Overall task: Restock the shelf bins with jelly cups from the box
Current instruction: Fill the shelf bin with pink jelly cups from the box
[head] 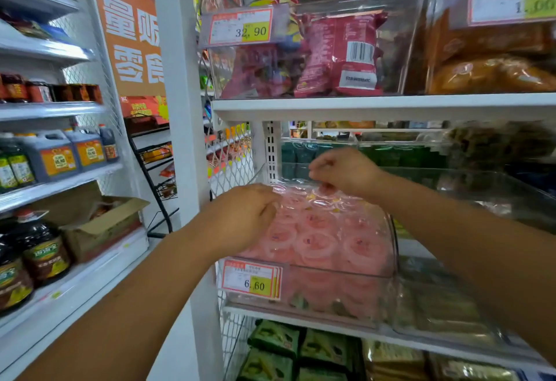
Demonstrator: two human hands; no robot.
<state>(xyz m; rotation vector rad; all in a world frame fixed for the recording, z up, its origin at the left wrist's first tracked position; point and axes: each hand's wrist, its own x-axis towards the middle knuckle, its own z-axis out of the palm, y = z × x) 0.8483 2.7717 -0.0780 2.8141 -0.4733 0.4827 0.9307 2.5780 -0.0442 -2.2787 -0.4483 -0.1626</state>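
The clear bin [394,248] in front of me carries a tag [252,282] reading 6.60 and is heaped with pink jelly cups [319,242], while the bin above, tagged 32.90 [240,30], holds red snack packets [340,55]. My left hand [246,218] lies on the heap's front left with fingers curled under, my right hand [346,173] has bunched fingertips touching the top cups at the back, and I cannot tell whether either pinches one. The open cardboard box [99,224] sits on the shelf to my left.
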